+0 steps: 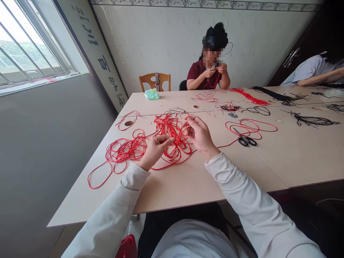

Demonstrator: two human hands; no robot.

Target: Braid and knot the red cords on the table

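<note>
My left hand (158, 146) is closed in a pinch on red cord, thumb and forefinger pressed together. Up and to the right of it, my right hand (197, 132) pinches a red cord too, with a short end showing above the fingertips. Behind and below both hands lies a tangled heap of braided red cord (168, 123) on the table. To the left of my left hand rests a loose coil of smooth red cord (126, 148). Which strand each hand grips is partly hidden by the fingers.
Black-handled scissors (247, 141) lie right of my right hand, beside looped red cord (258, 125). Black cord bundles (314, 119) lie farther right. A green packet (152, 94) sits at the far edge. Across the table a person (208, 73) holds red cord; another person leans in at right.
</note>
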